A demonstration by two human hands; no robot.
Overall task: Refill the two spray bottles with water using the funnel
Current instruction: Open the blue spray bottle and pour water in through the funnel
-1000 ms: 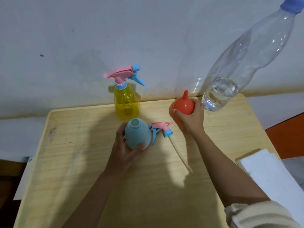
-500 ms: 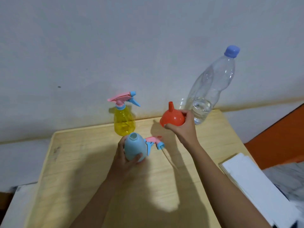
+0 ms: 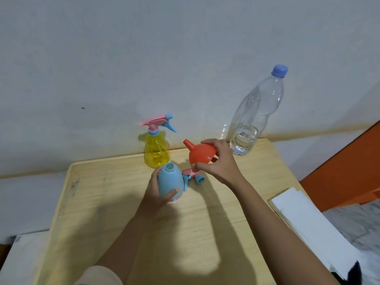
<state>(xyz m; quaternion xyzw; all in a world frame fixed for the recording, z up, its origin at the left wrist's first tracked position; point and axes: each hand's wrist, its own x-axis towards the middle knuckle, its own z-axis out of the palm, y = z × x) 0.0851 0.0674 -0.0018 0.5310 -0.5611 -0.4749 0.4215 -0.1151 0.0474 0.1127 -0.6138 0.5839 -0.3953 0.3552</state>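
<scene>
Your left hand grips the uncapped blue spray bottle mid-table; your right hand pinches the orange funnel just above-right, spout tilted away.

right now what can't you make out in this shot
- Blue bottle: head view; opaque wall hides any water, left hand covers its lower side.
- Loose sprayer: partly behind the blue bottle and right hand.
- Funnel: mouth faces away, inside unseen.
- White stack: cut off by the right edge.
- Yellow bottle: level unclear through tinted plastic.
</scene>
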